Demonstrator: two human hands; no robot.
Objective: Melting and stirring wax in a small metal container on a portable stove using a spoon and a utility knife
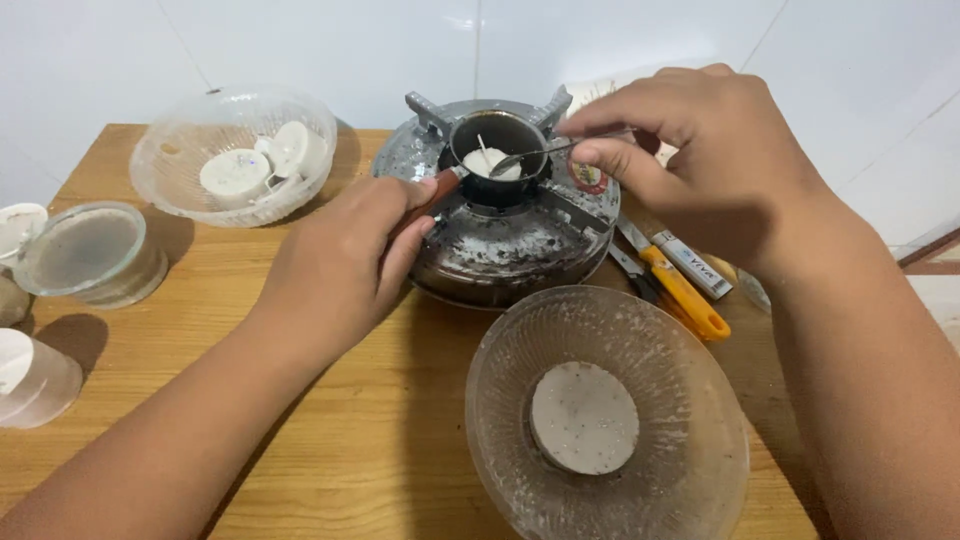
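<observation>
A small dark pot sits on a round metal burner stove at the back middle of the wooden table. A white lump with a thin stick in it lies inside the pot. My left hand grips the pot's reddish-brown handle. My right hand pinches a metal spoon whose bowl rests on the white lump.
A clear bowl with a grey-white disc stands in front of the stove. Another clear bowl at the back left holds white round pieces. Glass jars stand at the left edge. An orange-handled knife and a white tube lie to the right.
</observation>
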